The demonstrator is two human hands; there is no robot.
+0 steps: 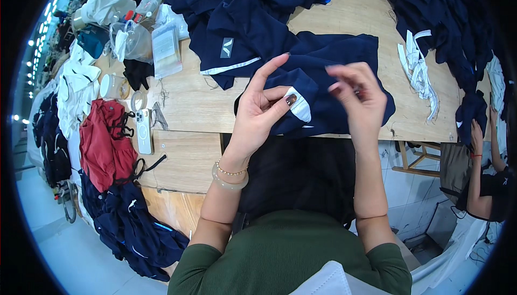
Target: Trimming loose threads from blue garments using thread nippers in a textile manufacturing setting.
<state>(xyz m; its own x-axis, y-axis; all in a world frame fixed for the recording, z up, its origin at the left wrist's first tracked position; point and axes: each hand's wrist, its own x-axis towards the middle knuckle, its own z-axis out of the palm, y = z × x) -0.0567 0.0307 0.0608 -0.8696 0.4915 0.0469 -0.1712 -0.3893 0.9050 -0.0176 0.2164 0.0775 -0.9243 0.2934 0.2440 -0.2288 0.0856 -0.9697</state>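
My left hand [262, 103] pinches a folded edge of a navy blue garment [353, 50], thumb pressed on a white strip [300, 105] and index finger raised. The garment lies at the table's near edge and hangs slightly toward my lap. To its right, my right hand [360, 93] hovers over the navy cloth with its fingers curled in and its thumb close to the index finger. Its fingertips are blurred, and what they hold, if anything, is hidden.
A heap of navy garments [237, 4] covers the far side of the wooden table [188, 109]. White strips [416, 74] lie at right. At left are a phone [144, 132], a red bag [107, 144] and plastic bags [132, 42]. Another person's hand [476, 136] touches navy cloth at far right.
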